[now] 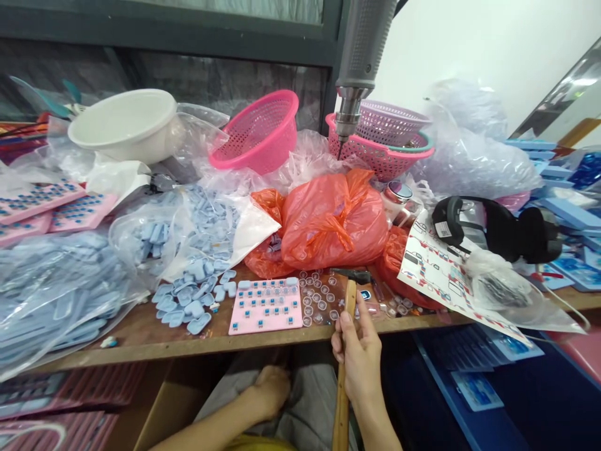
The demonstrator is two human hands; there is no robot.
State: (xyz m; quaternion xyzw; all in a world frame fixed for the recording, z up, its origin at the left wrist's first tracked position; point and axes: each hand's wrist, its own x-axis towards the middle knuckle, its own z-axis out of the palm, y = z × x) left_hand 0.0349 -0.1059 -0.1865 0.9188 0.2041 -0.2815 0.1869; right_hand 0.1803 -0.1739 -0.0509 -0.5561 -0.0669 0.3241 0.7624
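My right hand (359,354) grips the wooden handle of a small hammer (350,294), whose dark head rests on the workbench near a small blue piece (365,294). My left hand (270,388) lies closed on my lap below the bench edge, holding nothing that I can see. A pink tray (266,306) with several blue key parts lies just left of the hammer. Small clear round pieces (315,299) are scattered between tray and hammer. Loose light-blue plastic caps (190,299) lie left of the tray.
Orange plastic bags (331,219) sit behind the hammer. Pink baskets (260,134) and a white bowl (124,122) stand at the back. A hanging power screwdriver (359,56) points down over the bench. Clear bags of blue parts (51,294) fill the left; a black device (498,228) lies right.
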